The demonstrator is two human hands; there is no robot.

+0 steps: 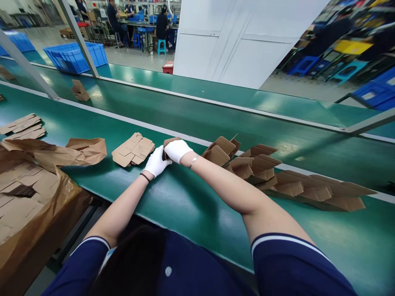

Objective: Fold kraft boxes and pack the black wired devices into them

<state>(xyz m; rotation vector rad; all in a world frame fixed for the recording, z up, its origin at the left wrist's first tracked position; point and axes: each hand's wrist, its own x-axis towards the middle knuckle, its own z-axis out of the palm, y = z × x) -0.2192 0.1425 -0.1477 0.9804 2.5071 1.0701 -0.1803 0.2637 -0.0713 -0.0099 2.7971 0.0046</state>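
Observation:
Both my hands wear white gloves and meet at a small brown cardboard box (171, 141) over the green bench. My left hand (156, 161) grips its near left side, fingers curled around it. Over its top and right side lies my right hand (178, 150), hiding most of the box. Just left of my hands lies a stack of flat cardboard blanks (133, 149). To the right, several folded boxes with raised flaps (219, 150) stand close together, and a row of more folded boxes (317, 190) continues beyond them.
A large paper-lined carton of flat blanks (27, 193) stands at the left. More blanks (26, 126) lie behind it. One folded box (80, 90) sits on the conveyor belt (191, 105). A blue crate (75, 57) and metal posts stand farther back. People sit at distant benches.

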